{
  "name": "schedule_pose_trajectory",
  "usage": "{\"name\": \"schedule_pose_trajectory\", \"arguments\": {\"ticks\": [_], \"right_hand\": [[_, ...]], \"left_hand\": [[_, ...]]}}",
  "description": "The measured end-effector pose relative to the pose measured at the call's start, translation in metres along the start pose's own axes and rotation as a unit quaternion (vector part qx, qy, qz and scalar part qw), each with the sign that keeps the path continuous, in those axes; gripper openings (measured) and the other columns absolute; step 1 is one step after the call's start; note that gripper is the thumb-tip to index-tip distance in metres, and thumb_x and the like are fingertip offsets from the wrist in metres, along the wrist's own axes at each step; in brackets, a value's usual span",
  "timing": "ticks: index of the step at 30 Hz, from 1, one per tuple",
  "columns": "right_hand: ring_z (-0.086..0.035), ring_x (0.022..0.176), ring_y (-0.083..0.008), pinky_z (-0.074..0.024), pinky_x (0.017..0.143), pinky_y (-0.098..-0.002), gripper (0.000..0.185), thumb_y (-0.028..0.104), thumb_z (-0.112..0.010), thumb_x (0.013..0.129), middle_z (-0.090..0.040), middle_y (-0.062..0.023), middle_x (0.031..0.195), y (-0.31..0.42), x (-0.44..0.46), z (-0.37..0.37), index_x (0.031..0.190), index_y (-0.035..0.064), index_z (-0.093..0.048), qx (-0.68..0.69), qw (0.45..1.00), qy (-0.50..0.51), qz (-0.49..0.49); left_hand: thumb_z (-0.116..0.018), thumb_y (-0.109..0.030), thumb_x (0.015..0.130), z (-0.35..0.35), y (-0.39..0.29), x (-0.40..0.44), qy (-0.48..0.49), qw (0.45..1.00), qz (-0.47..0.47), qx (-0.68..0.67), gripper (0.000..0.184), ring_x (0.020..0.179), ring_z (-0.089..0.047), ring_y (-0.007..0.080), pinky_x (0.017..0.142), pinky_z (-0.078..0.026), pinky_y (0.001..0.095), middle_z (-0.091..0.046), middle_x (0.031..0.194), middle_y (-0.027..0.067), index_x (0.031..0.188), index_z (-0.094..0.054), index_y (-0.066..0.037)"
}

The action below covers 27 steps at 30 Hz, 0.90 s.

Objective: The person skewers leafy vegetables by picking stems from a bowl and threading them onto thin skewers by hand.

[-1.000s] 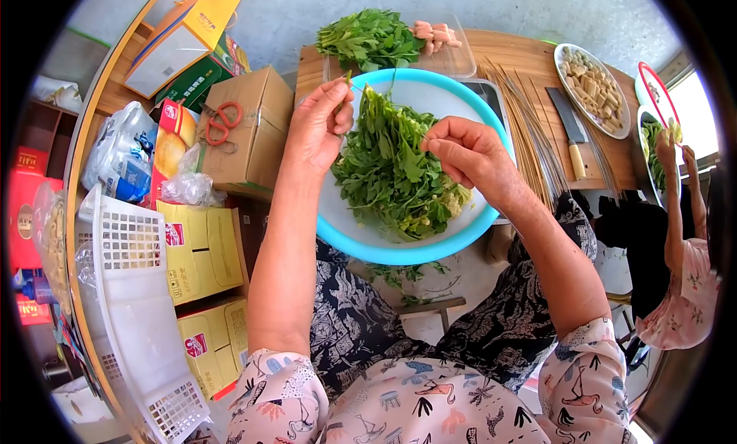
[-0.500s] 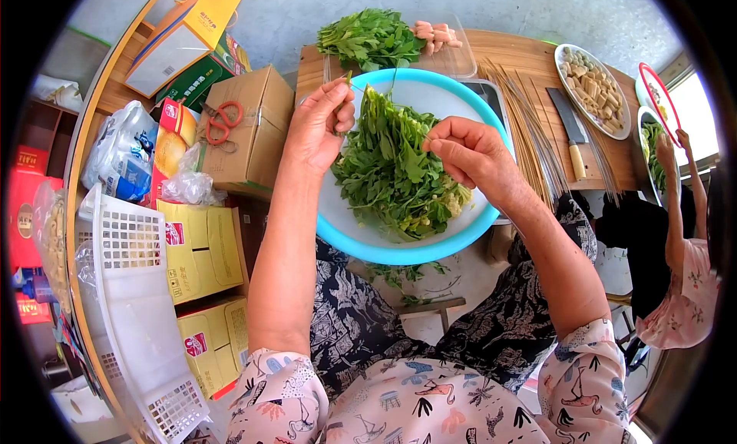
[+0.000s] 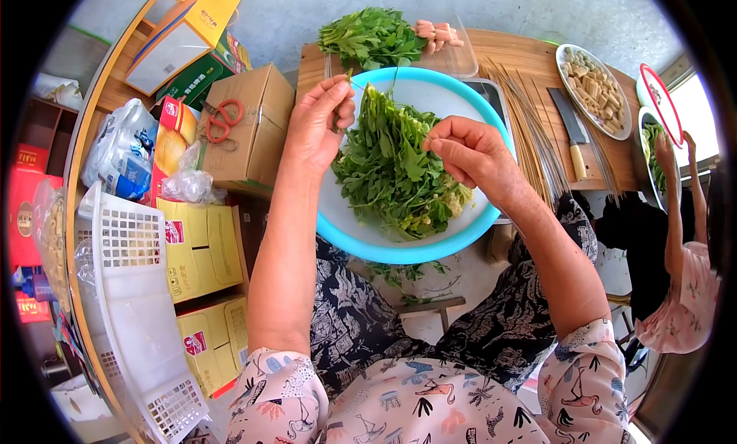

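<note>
A blue-rimmed white basin (image 3: 338, 239) holds a heap of green leafy vegetables (image 3: 399, 167). My left hand (image 3: 321, 121) is closed over the basin's left edge, pinching a thin green stem (image 3: 349, 75) whose tip shows above the fingers. Over the right part of the heap, my right hand (image 3: 470, 154) is closed with thumb and forefinger together; what it pinches is too small to make out. Behind the basin, more leafy greens (image 3: 370, 38) and pink sausage pieces (image 3: 439, 36) lie in a clear tray (image 3: 459, 60).
On the wooden table (image 3: 530, 48) are thin skewers (image 3: 522, 129), a cleaver (image 3: 568, 125) and a plate (image 3: 558, 56) of cut food. Red scissors (image 3: 223, 121) rest on a cardboard box (image 3: 257, 137) at left. A co-worker's arms (image 3: 675, 206) reach toward bowls at right.
My two hands have barely moved. At right, the co-worker's hands have shifted slightly near the bowls.
</note>
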State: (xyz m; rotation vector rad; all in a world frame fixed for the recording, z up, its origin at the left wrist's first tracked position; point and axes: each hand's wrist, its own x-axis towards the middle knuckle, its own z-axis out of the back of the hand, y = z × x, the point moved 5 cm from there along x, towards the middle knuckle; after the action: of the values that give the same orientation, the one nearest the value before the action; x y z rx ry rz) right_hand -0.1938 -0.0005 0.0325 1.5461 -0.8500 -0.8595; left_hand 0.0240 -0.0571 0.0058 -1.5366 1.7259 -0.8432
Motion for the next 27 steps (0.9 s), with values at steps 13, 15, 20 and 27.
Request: {"name": "schedule_pose_trajectory", "arguments": {"ticks": [13, 15, 20, 27], "right_hand": [[-0.038, 0.048, -0.0027, -0.0281, 0.041, -0.0194, 0.013, 0.011, -0.054, 0.091, -0.047, 0.0036, 0.061, -0.001, 0.000, 0.002, 0.089, -0.0009, -0.059, 0.016, 1.000, 0.015, -0.001], [-0.039, 0.048, -0.0028, -0.0283, 0.042, -0.0195, 0.013, 0.011, -0.054, 0.091, -0.047, 0.0035, 0.061, 0.000, 0.000, 0.001, 0.089, -0.0011, -0.059, 0.016, 1.000, 0.013, -0.004], [-0.039, 0.048, -0.0028, -0.0282, 0.042, -0.0191, 0.013, 0.012, -0.055, 0.091, -0.046, 0.0041, 0.061, 0.000, 0.001, 0.004, 0.090, -0.0001, -0.059, 0.017, 1.000, 0.006, -0.003], [-0.034, 0.045, -0.0012, -0.0241, 0.040, -0.0179, 0.018, 0.019, -0.054, 0.092, -0.043, 0.0064, 0.054, 0.017, 0.002, 0.040, 0.092, 0.0031, -0.062, -0.008, 0.992, -0.090, 0.088]], "left_hand": [[-0.065, -0.013, 0.085, -0.003, 0.005, -0.003, 0.033, 0.998, 0.060, 0.007, 0.012, 0.064, -0.047, 0.0098, 0.054, -0.036, 0.0236, -0.060, 0.081, 0.0014, 0.095, -0.062, -0.007], [-0.065, -0.013, 0.085, -0.004, 0.006, -0.003, 0.051, 0.996, 0.063, 0.043, 0.013, 0.066, -0.048, 0.0100, 0.059, -0.038, 0.0236, -0.060, 0.081, 0.0002, 0.097, -0.062, -0.007], [-0.064, -0.014, 0.085, -0.011, 0.004, -0.001, 0.051, 0.989, -0.021, 0.135, 0.015, 0.077, -0.056, 0.0102, 0.072, -0.042, 0.0242, -0.062, 0.086, -0.0001, 0.099, -0.062, -0.007], [-0.063, -0.017, 0.088, -0.010, 0.005, 0.000, 0.003, 0.966, -0.081, 0.245, 0.012, 0.080, -0.058, 0.0090, 0.072, -0.046, 0.0270, -0.064, 0.089, 0.0017, 0.093, -0.064, -0.006]]}}
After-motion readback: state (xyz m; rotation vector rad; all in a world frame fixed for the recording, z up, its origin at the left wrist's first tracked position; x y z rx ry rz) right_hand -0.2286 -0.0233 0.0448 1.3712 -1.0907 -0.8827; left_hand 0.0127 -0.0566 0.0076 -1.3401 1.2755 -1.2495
